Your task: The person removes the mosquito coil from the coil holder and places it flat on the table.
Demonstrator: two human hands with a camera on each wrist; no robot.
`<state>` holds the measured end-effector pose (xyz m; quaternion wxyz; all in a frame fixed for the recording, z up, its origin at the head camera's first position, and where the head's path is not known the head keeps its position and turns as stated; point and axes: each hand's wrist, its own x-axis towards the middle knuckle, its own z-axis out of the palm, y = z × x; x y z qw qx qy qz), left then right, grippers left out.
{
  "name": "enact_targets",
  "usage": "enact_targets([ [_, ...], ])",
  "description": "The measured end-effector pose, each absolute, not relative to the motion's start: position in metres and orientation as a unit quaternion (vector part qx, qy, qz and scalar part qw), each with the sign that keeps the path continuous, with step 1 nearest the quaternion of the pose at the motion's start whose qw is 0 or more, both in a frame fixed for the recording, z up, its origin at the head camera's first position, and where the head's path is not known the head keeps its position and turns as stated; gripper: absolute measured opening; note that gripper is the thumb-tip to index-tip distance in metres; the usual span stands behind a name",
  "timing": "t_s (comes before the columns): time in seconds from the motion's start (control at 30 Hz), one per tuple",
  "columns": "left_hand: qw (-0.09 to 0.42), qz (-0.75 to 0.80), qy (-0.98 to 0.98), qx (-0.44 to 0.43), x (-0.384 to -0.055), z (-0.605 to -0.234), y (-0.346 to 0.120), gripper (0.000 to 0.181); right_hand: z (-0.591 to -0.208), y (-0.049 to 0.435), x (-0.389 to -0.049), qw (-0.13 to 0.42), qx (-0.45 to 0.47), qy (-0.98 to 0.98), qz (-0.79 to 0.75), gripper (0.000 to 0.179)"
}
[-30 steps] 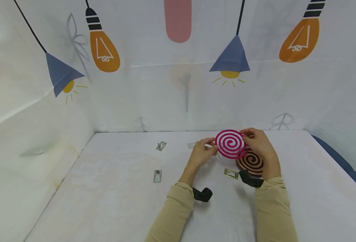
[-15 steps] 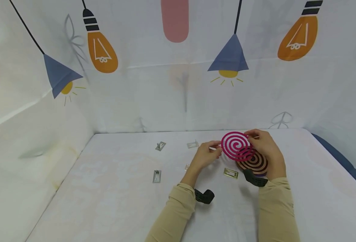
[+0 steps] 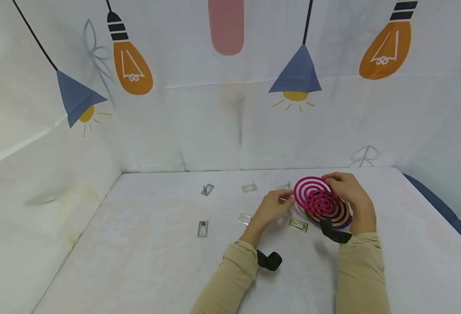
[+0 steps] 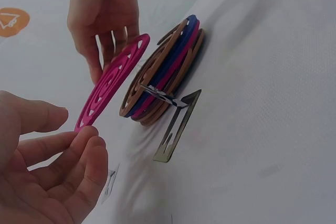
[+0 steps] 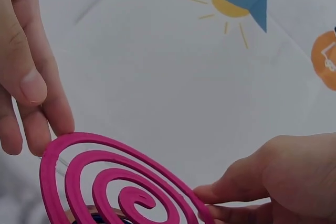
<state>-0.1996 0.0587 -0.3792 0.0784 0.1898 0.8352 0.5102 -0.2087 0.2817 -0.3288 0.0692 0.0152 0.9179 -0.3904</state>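
Note:
A pink mosquito coil [image 3: 313, 195] is held tilted above the table, between both hands. The thumb and fingers of my right hand [image 3: 352, 198] pinch its right edge. Fingertips of my left hand [image 3: 272, 206] touch the opposite edge, and the thumb stands apart from the coil in the left wrist view. Just below and behind lies a stack of mosquito coils [image 4: 167, 72], brown, blue and pink, partly covered by the held coil in the head view. A gold-coloured metal coil stand [image 3: 298, 225] with a raised tab lies in front of the stack.
Several silver metal stands lie to the left on the white table [image 3: 148, 261], among them a back-left stand [image 3: 207, 189], a front-left stand [image 3: 202, 229] and one stand [image 3: 245, 218] beside the left forearm. A wall cloth [image 3: 199, 131] with printed lamps rises behind.
The pink coil has moved right and slightly toward me, now overlapping more of the stack. Both hands have moved with it, and the left thumb has come away from its edge.

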Motion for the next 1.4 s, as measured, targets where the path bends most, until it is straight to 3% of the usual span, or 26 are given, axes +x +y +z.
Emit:
enact_targets([
  [0.4,0.096,0.503,0.836,0.197,-0.196,-0.383,0.069,0.033,-0.333,0.295,-0.206,0.116,0.022,0.914,-0.388,0.05],
  [0.67,0.111,0.494,0.836,0.211,-0.19,-0.386,0.074,0.032,-0.335,0.305,-0.204,0.109,-0.003,0.924,-0.367,0.05],
  [0.97,0.123,0.49,0.837,0.211,-0.188,-0.387,0.078,0.032,-0.338,0.31,-0.202,0.142,0.043,0.912,-0.383,0.053],
  [1.4,0.127,0.48,0.838,0.225,-0.187,-0.388,0.078,0.032,-0.338,0.311,-0.201,0.155,0.041,0.912,-0.378,0.053],
])
